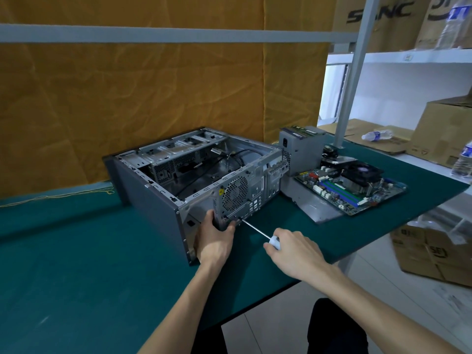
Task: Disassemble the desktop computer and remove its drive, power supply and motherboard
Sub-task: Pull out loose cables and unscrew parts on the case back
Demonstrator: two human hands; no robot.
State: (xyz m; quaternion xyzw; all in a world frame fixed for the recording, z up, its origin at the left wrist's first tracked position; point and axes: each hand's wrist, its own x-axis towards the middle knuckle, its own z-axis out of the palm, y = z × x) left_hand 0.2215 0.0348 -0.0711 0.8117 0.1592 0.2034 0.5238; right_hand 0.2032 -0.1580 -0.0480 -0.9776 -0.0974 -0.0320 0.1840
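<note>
Your left hand [214, 241] grips the near corner of the open case [194, 175] on the green tabletop [76, 251], thumb on the rear panel. Your right hand [293, 249] holds the screwdriver [258, 232] by its white handle, tip at the panel's lower edge. The motherboard [350, 187] and power supply [298, 149] lie right of the case.

A green-covered table [76, 251] carries the open computer case [158, 198] at its middle; to the right lie a motherboard [350, 187] on a grey panel [314, 208], and, farther back, a power supply [298, 146].
</note>
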